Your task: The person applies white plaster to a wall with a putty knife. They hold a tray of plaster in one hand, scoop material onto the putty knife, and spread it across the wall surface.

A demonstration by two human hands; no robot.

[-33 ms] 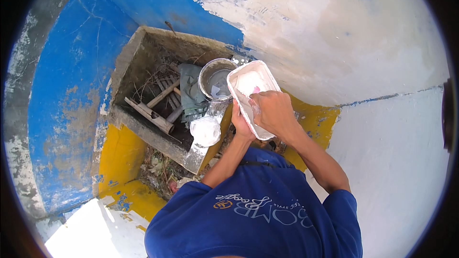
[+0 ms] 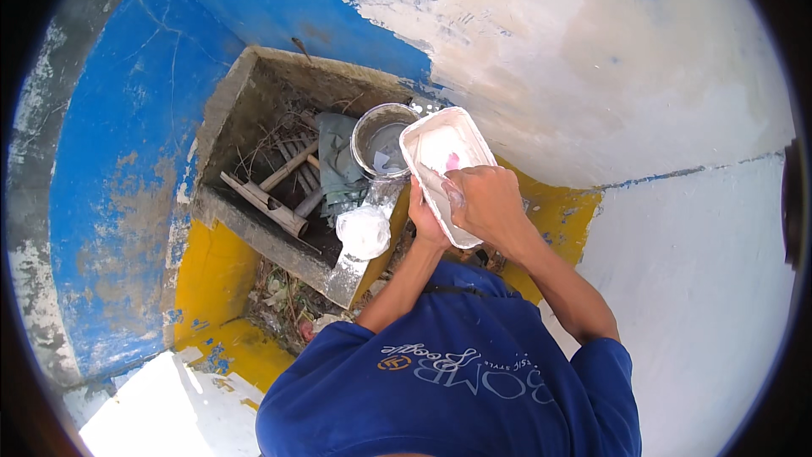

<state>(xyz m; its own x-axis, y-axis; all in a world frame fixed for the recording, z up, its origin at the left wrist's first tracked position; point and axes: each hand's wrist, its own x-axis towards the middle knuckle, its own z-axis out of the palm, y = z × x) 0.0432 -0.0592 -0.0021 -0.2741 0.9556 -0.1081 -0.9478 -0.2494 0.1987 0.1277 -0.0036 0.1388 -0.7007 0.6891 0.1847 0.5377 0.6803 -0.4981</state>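
Note:
A white, oblong plastic tray [image 2: 423,176], smeared at its rim, is held tilted in front of me. White paste [image 2: 438,145] with a small pink spot lies in its far end. My left hand [image 2: 426,218] grips the tray from the left side and below, fingers hidden underneath. Inside the near right part of the tray, my right hand [image 2: 491,203] has its fingers curled in. Whatever those fingers pinch, if anything, is hidden.
Left of the tray, a bucket [image 2: 360,137] stands on a concrete trough's edge [image 2: 262,233]. Beside it sit a round white lump [image 2: 363,233] and a grey-green cloth [image 2: 336,156]. Bamboo pieces [image 2: 266,203] lie in the trough. A partly whitened wall [image 2: 550,59] rises ahead.
My right hand has shifted very slightly within the tray, and the tray has moved a touch to the left. All else looks the same.

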